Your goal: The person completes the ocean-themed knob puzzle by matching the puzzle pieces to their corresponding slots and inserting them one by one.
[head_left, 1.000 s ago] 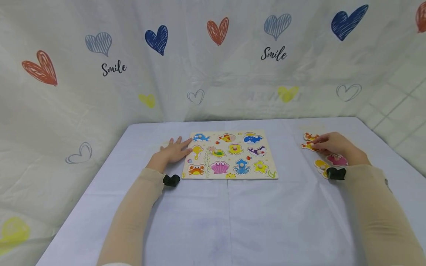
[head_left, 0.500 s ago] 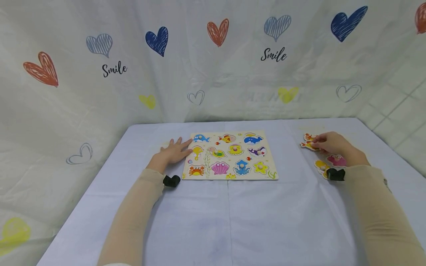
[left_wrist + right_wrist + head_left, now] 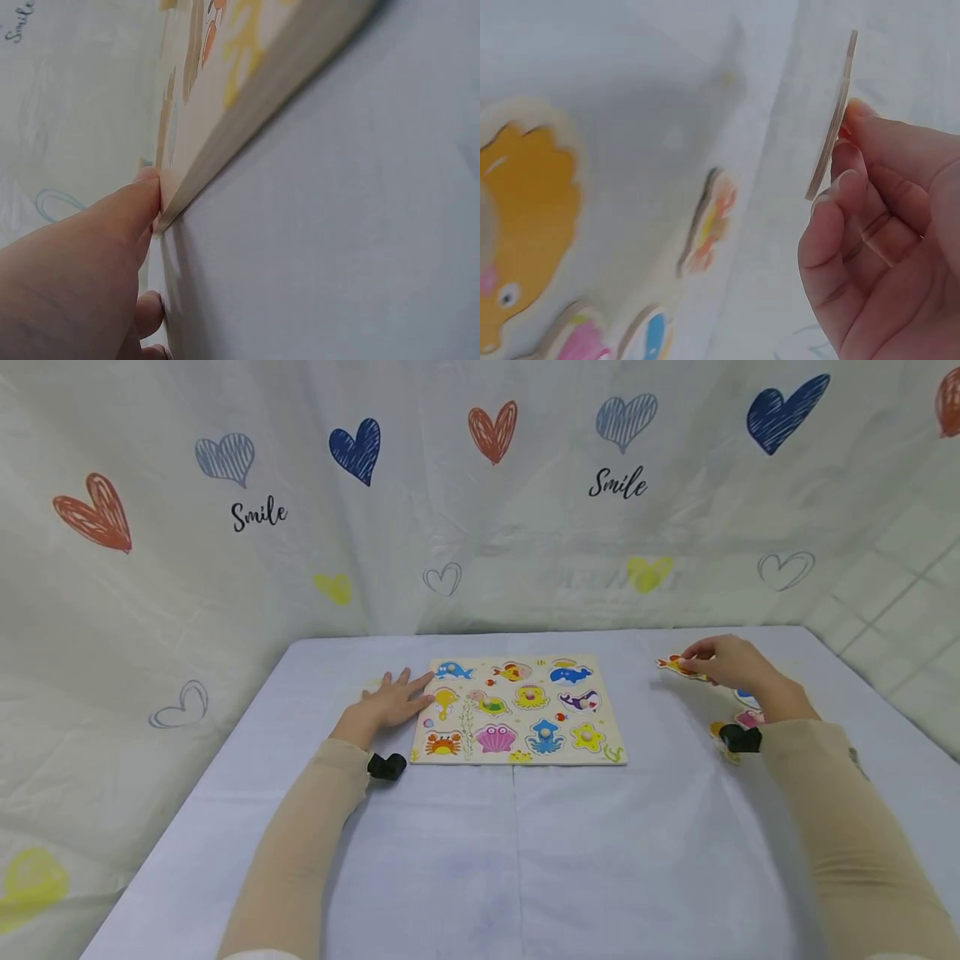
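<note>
Puzzle board (image 3: 606, 717), lying flat | Left hand (image 3: 388, 702), nine o'clock of board: fingers spread, touching its edge | Right hand (image 3: 735, 662), between two and three: pinching raised fish piece (image 3: 669, 665) | Step, as judged: carrying; next calls for a firm, level pinch.

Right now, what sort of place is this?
Probably an indoor tabletop play or recording spot, though the wider room isn't visible: a pale cloth-covered table, a heart-print sheet behind it, and a sea-animal puzzle board.
</note>
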### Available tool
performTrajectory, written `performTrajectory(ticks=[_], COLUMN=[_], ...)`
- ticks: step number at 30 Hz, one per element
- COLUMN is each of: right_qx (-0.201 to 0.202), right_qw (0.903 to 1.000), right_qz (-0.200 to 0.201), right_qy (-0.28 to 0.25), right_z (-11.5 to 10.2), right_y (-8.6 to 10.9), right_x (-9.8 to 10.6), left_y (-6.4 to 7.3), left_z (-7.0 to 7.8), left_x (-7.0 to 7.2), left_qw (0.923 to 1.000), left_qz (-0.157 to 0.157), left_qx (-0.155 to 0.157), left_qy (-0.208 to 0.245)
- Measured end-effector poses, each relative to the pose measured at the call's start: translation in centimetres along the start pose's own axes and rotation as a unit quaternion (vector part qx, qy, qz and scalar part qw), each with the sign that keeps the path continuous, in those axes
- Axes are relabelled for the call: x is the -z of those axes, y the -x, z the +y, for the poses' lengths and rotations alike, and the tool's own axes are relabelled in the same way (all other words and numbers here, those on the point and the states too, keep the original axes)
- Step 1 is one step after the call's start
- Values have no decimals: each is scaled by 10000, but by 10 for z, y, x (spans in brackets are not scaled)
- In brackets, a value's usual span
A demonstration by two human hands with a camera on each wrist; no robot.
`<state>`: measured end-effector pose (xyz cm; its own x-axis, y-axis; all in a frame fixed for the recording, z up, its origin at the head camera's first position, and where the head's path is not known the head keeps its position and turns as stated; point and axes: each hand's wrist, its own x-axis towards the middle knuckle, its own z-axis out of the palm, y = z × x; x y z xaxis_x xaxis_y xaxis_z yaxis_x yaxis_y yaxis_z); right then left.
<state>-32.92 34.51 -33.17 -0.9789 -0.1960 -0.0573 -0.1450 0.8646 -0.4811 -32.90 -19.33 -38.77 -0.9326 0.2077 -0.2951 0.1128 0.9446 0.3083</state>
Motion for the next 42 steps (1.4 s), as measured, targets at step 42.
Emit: performTrajectory(ticks=[42], right_qx=[516], right_qw=[9979], right_qz=[138], right_qy=[-359], right_z=[-121], right_y=[-59], right_x=[-62], left_y=[1], left_z=[1], left_x=[1], left_qw=[10000], left_qz=[15], left_qx=[-8], left_qy=[-66])
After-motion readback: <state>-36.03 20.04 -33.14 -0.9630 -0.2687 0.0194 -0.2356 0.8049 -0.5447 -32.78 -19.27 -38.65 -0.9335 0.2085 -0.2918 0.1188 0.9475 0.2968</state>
